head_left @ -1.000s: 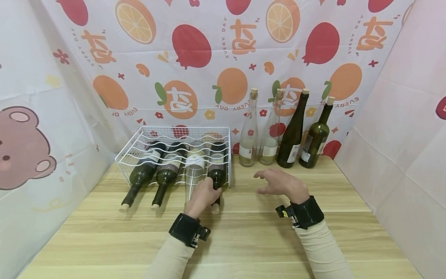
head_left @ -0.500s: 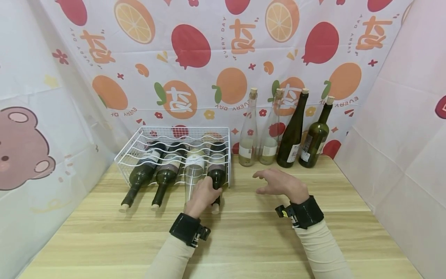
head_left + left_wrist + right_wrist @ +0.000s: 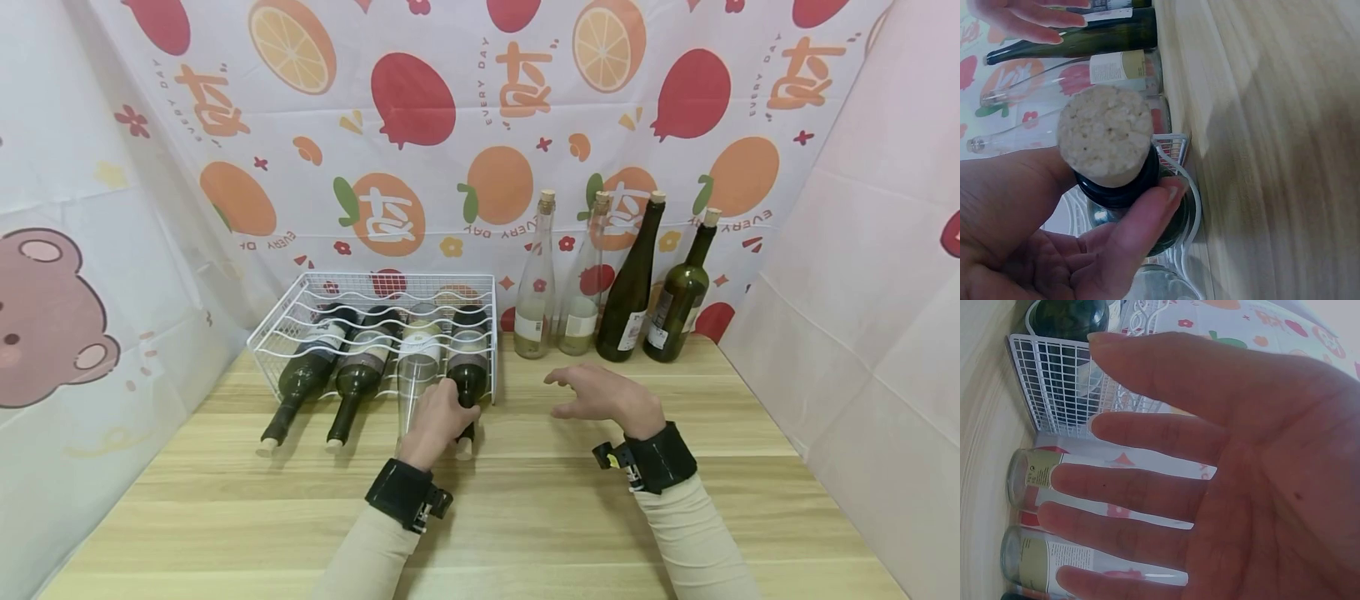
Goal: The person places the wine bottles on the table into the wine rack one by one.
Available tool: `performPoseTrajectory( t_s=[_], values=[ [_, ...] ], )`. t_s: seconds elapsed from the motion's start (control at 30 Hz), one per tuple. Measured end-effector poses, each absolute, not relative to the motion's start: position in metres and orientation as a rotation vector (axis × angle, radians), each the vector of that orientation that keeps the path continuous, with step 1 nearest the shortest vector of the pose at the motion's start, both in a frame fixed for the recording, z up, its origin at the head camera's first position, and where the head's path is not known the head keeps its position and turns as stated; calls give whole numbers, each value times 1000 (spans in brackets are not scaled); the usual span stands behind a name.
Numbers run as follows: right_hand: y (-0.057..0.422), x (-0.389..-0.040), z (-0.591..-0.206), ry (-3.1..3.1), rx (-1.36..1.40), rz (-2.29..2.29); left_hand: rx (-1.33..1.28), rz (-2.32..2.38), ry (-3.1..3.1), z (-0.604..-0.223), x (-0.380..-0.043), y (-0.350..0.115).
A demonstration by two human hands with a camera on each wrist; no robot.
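In the head view I saw the left hand (image 3: 437,417) gripping the rightmost bottle (image 3: 468,371) in the rack (image 3: 375,285). The left wrist view showed fingers (image 3: 1133,230) curled behind the cork (image 3: 1107,134), sound for probably slick, breakable glass; the right wrist view showed the right hand (image 3: 1235,481) spread, holding nothing.

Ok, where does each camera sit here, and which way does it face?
Head: worn on the head, facing forward and down at the table, rack and standing bottles; left hand, right hand and sleeves show.
Left wrist: on that wrist, facing the cork of the dark bottle the left hand holds; the right hand also shows.
Right wrist: on that wrist, looking past the right hand toward the rack's side and clear bottles.
Head and left wrist views share both hands.
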State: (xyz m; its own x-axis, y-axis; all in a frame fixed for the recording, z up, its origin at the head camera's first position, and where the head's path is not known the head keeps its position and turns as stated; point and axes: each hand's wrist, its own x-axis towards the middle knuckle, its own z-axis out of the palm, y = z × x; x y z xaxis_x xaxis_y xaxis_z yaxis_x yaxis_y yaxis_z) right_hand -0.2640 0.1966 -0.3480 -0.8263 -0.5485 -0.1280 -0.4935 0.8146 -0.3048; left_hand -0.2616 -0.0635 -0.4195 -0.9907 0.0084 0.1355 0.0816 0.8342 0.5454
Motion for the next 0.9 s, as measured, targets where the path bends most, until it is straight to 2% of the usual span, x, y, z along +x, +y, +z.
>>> performPoseTrajectory(
  t_s=[0.37,0.7,0.9],
  values=[
    [195,-264,-348,2780,-792,-395,-153,-839,-2985,-411,-258,-68],
    [195,-264,-348,2780,-787,-400,-569,-793,-3251,-387,-244,-80],
    [196,-265,-348,2779,-769,-402,-681,-666,-3238,-389,-241,-79]
  ],
)
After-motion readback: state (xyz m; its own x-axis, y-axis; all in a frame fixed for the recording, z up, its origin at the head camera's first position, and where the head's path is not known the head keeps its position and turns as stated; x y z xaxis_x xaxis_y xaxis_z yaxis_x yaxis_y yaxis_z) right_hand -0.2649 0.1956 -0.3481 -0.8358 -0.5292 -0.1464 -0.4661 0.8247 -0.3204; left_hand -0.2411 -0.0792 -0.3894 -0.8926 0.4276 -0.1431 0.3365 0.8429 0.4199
